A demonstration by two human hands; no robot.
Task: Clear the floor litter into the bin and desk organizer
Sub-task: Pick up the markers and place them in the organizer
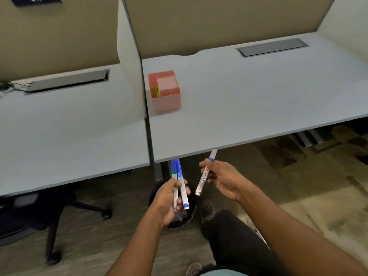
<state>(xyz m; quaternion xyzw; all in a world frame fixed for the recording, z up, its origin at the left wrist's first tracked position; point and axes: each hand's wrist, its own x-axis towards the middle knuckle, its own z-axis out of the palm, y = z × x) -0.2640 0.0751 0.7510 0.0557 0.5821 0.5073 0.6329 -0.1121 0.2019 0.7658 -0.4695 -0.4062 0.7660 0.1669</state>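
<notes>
Both forearms fill the near edge of my view, reaching out over the floor toward the table. My left hand is curled round two markers, one with a blue cap and one with a green band, held side by side with their caps pointing away from me. My right hand pinches a third, a whiteboard marker, between thumb and fingers, tilted so its pale end points up toward the near table edge.

Under the left hand sits the dark round bin on the floor (mostly hidden by that hand, so I cannot tell what is in it). Markers do not belong there, I judge; they go in the red desk organizer, which stands on the table at its left end, just beside the divider panel, well apart from both hands and further away than either.

To do this step well, I would lift the hands clear of the near table edge before reaching forward, since the right marker's tip is close under that edge. Then bring each marker upright over an open compartment and lower it end first. The narrow left compartment already holds some yellow and green items, so the large one looks the better target. Release the two left-hand markers one at a time, or they may jam against the rim.
</notes>
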